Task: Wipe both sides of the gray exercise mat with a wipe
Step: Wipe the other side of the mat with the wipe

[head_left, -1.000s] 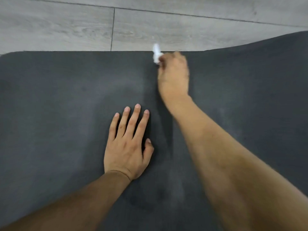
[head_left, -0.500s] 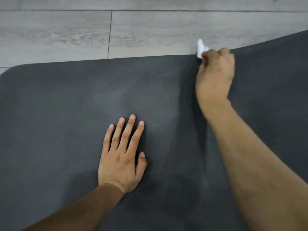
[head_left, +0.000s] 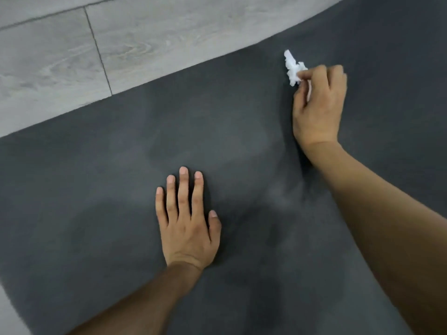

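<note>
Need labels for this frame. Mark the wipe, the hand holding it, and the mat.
wipe [head_left: 292, 68], head view, crumpled white middle.
right hand [head_left: 318, 110], head view, back of the hand.
gray exercise mat [head_left: 96, 177], head view, bare surface left of the flat hand.

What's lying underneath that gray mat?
Pale wood-look floor shows beyond the far edge of the mat. The mat hides everything directly under it.

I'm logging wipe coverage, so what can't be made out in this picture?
Head view only:
The mat runs past the frame edges, so its full extent is cut off.
Its underside is hidden against the floor.
Part of the wipe is hidden inside the right hand; whether it touches the mat is unclear.
The left hand covers the mat beneath it.
</note>
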A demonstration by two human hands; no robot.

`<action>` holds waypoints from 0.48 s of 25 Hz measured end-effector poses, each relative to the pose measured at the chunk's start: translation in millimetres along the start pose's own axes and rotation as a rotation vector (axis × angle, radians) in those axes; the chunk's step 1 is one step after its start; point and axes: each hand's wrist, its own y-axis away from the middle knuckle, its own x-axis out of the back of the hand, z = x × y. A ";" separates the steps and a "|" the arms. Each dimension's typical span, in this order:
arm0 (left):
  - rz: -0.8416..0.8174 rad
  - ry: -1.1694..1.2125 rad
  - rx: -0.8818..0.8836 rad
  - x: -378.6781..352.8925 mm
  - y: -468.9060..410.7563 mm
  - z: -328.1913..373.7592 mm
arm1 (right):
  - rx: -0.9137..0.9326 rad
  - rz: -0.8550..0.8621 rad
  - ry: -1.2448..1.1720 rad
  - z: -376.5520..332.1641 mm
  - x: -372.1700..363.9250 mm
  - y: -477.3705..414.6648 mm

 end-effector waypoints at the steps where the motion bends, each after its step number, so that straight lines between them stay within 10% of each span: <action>1: -0.001 0.031 -0.011 -0.7 -0.1 -0.8 | -0.007 0.022 0.026 -1.9 -4.2 2.0; 12: 0.028 -0.083 -0.224 29.7 -84.1 -22.7 | 0.009 0.073 -0.069 -0.4 -6.2 1.2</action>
